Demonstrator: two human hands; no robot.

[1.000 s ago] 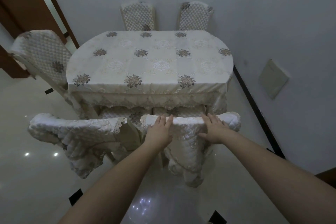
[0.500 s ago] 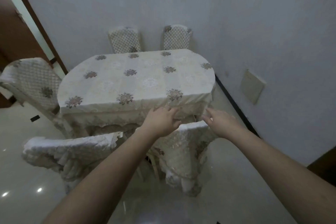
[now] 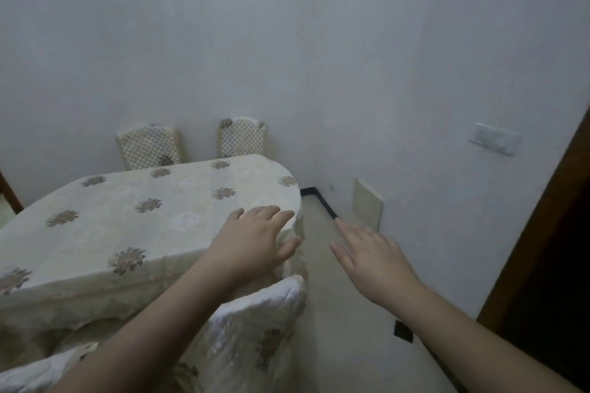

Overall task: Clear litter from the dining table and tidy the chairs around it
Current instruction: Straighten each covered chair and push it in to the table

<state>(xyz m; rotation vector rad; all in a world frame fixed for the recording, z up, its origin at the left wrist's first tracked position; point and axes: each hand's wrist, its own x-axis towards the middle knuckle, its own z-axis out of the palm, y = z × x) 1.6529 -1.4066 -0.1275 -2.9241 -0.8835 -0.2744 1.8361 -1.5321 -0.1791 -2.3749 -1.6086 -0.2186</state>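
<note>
The dining table (image 3: 134, 220) wears a cream cloth with brown flower motifs and carries nothing that I can see. My left hand (image 3: 252, 239) hovers open over the table's near right corner, fingers spread. My right hand (image 3: 370, 255) is open in the air to the right of the table, above the floor. A covered chair (image 3: 255, 329) stands pushed in at the near side, below my left forearm. A second near chair (image 3: 35, 373) shows at the bottom left. Two quilted chairs (image 3: 148, 147) (image 3: 242, 137) stand against the far side.
White walls close in behind and to the right of the table. A cream panel (image 3: 367, 206) sits low on the right wall, with a switch plate (image 3: 493, 139) higher up. A dark wooden door frame (image 3: 539, 217) rises at the right. A strip of pale floor (image 3: 338, 313) runs between table and wall.
Both hands have let go of the near right chair's back and lifted toward the table's right corner. The view has swung up and to the right.
</note>
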